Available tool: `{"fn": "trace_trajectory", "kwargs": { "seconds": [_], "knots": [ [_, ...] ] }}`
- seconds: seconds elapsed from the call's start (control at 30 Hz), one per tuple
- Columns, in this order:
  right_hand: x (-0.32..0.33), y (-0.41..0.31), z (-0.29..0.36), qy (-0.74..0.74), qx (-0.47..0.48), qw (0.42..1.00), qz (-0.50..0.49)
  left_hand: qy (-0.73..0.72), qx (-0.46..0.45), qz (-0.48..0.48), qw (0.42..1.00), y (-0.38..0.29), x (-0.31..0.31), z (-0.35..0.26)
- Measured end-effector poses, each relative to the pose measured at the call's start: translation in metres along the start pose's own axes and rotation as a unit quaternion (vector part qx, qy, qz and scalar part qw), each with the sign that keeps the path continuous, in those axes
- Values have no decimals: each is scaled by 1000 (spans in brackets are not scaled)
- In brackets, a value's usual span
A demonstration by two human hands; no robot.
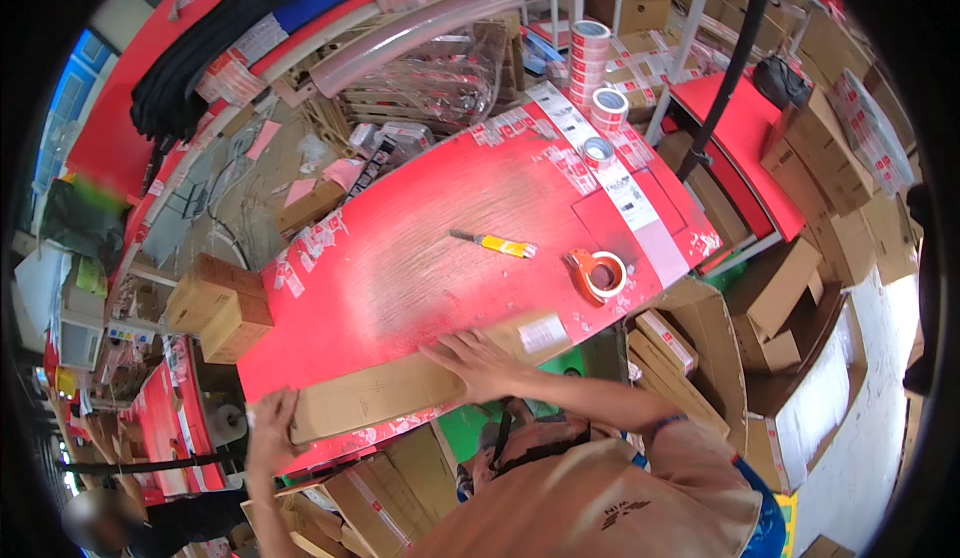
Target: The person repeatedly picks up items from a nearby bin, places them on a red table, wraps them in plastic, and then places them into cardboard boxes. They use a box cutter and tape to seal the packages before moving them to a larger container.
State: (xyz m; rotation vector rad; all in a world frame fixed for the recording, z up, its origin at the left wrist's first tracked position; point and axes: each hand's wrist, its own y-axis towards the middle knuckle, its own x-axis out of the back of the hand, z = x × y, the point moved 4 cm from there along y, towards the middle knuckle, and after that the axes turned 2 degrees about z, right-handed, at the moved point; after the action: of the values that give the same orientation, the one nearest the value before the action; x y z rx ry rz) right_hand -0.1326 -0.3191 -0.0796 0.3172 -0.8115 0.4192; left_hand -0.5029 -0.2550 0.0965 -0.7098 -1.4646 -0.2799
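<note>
A long, flat brown cardboard box [375,400] lies along the near edge of the red tabletop [315,333], a white label on its right part. At its left end my left hand [274,423] grips the end, fingers and thumb at its two corners. My right hand [476,366] rests on top near the middle, fingers spread. Beyond the box lies a yellow utility knife [499,244], its dark end pointing left. An orange tape dispenser [596,276] with a tape roll sits to the right.
Tape rolls [589,62] stand stacked at the table's far right corner, near a strip of printed labels [630,198]. Small cartons [232,325] sit at the left end. Open cartons [690,333] stand below right, others [382,498] below the near edge. Another person [105,520] is at lower left.
</note>
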Motion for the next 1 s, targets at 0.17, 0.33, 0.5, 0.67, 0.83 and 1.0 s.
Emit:
{"fn": "trace_trajectory", "kwargs": {
  "seconds": [0.17,0.33,0.5,0.67,0.83,1.0],
  "knots": [
    [-61,37,-42,-384,53,922,-23,-117,172,-123,970,-44,-254,8],
    [-65,5,-84,-196,-36,980,15,-160,257,-174,937,-44,-341,9],
    [-24,-15,-130,-142,-247,952,-107,-63,270,-78,958,-36,-330,4],
    [-32,-14,-132,-220,-231,947,-29,-82,384,8,920,-20,-331,-7],
    [-37,-17,-141,-270,-175,944,-70,-136,423,-89,892,-5,-332,-8],
    [-39,-11,-155,-292,-179,938,-60,-95,390,-99,911,-1,-336,-2]
  ]
}}
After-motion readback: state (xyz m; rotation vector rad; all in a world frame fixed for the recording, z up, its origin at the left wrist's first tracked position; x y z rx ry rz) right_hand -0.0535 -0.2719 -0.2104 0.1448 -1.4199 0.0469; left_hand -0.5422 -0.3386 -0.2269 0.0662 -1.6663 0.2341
